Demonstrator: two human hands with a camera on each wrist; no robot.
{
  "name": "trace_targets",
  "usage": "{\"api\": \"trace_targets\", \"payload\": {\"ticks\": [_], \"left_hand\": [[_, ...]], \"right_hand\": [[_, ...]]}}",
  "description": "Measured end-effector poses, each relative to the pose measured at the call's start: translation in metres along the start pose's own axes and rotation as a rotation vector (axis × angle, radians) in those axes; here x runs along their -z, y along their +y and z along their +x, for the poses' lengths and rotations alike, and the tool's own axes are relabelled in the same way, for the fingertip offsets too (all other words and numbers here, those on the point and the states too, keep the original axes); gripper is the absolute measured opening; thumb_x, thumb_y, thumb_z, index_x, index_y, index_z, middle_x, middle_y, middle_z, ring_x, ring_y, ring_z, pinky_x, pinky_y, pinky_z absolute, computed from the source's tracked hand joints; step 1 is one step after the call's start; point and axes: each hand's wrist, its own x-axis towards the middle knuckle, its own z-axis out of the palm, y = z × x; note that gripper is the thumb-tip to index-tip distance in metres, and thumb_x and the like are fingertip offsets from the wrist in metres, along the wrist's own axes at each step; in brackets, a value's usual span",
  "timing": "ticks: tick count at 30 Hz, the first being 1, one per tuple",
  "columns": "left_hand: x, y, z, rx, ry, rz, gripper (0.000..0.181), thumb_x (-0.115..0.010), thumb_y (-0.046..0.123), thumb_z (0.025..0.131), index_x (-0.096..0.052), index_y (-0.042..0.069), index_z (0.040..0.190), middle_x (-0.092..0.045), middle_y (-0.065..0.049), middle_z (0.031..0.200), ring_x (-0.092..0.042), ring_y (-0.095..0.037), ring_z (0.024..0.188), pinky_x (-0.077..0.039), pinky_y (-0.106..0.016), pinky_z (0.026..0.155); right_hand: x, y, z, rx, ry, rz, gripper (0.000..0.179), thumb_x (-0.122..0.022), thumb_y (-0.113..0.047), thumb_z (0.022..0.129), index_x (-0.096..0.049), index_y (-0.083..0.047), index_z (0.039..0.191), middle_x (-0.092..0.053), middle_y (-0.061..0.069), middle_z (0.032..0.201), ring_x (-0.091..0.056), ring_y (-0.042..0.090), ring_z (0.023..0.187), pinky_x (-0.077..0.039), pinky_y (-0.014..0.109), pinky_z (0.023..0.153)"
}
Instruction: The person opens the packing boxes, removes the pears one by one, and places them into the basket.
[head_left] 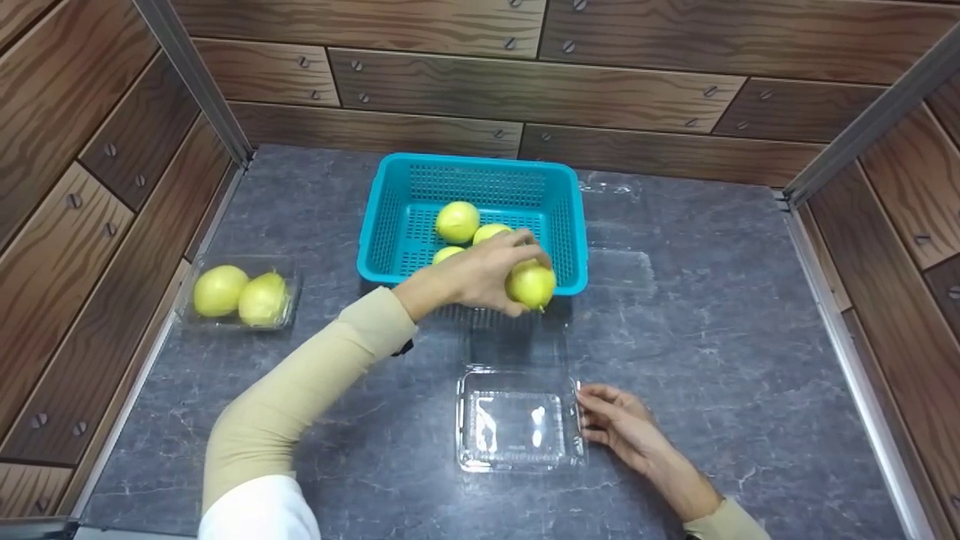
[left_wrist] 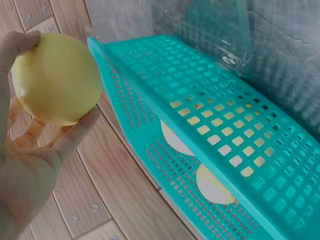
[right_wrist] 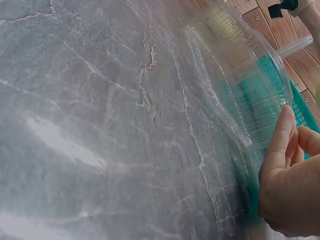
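My left hand [head_left: 491,274] grips a round yellow pear [head_left: 531,285] over the front rim of a turquoise basket [head_left: 480,161]. In the left wrist view, thumb and fingers curl round the pear [left_wrist: 57,80]. More yellow pears [head_left: 457,221] lie in the basket, partly hidden behind the hand. In front, an open clear plastic clamshell box [head_left: 517,427] lies on the table with nothing in it. The right hand [head_left: 622,427] pinches this box's right edge; the right wrist view shows the fingertips at the box's edge [right_wrist: 240,80].
To the left stands a clear plastic box [head_left: 292,315] holding two yellow pears [head_left: 221,291]. Another clear plastic container [head_left: 622,270] lies right of the basket. Wood-patterned walls [head_left: 450,82] enclose the grey marbled table [head_left: 712,315] at the back and sides.
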Motion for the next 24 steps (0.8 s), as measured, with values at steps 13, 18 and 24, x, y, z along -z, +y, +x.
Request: {"api": "trace_targets", "payload": {"ticks": [13, 18, 24], "left_hand": [[-0.004, -0.033, 0.019, 0.112, 0.040, -0.043, 0.065, -0.087, 0.033, 0.083, -0.061, 0.018, 0.141, -0.052, -0.008, 0.142, -0.056, -0.026, 0.127, -0.056, -0.044, 0.107], [-0.010, -0.042, 0.028, 0.146, 0.041, -0.056, 0.068, -0.087, 0.035, 0.083, -0.060, 0.018, 0.143, -0.053, -0.007, 0.140, -0.057, -0.025, 0.125, -0.056, -0.042, 0.106], [-0.016, -0.053, 0.033, 0.182, 0.049, -0.060, 0.066, -0.088, 0.032, 0.083, -0.061, 0.018, 0.141, -0.053, -0.007, 0.137, -0.057, -0.024, 0.122, -0.055, -0.041, 0.105]], "right_hand": [[-0.001, 0.001, 0.000, -0.009, 0.013, 0.005, 0.007, -0.069, -0.012, 0.101, -0.069, -0.020, 0.101, -0.066, -0.008, 0.090, -0.066, 0.006, 0.075, -0.063, 0.021, 0.069], [-0.001, 0.001, -0.001, -0.009, 0.015, 0.008, 0.007, -0.069, -0.012, 0.100, -0.069, -0.019, 0.101, -0.067, -0.007, 0.090, -0.066, 0.007, 0.075, -0.063, 0.021, 0.070], [0.000, 0.001, -0.002, -0.008, 0.010, 0.014, 0.007, -0.069, -0.012, 0.101, -0.068, -0.019, 0.102, -0.066, -0.007, 0.091, -0.066, 0.006, 0.076, -0.063, 0.021, 0.070]]}}
